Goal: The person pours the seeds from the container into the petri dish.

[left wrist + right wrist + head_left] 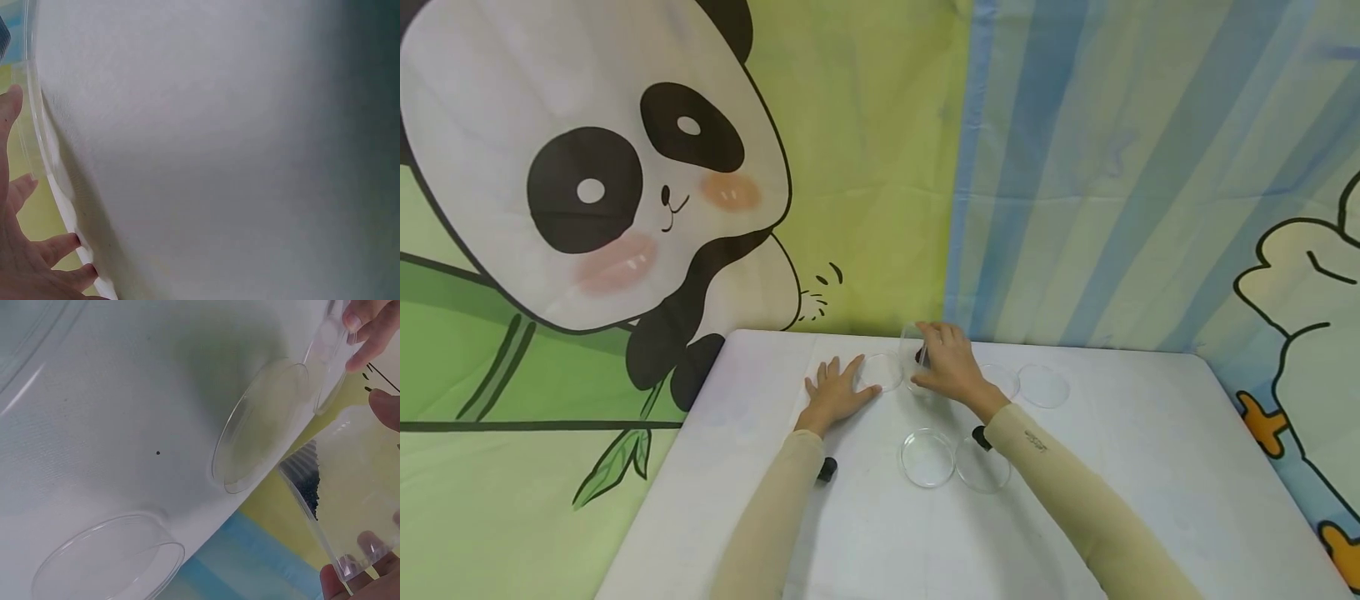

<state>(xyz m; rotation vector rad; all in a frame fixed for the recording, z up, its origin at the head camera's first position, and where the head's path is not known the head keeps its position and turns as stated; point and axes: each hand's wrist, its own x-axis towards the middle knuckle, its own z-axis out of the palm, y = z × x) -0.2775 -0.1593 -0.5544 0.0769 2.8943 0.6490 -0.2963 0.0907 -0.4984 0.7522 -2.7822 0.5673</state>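
My right hand (950, 363) holds a clear plastic box (912, 340), tilted above the back of the table. Small black grains (305, 478) lie gathered in one corner of it, as the right wrist view shows. On the left, my left hand (837, 392) has its fingers spread, with thumb and index finger touching opposite sides of a clear round dish (882, 372). Another shallow clear dish (262, 425) sits beneath the box. To the right of it stand two more clear dishes, one (1002, 380) partly behind my right forearm and one (1043, 387) fully visible.
Nearer the front of the white table (865, 533), a clear dish (927, 458) stands beside another (983, 467), partly under my right sleeve. A tiny black speck (158, 452) lies on the tabletop. A printed cloth (865, 167) hangs behind the table.
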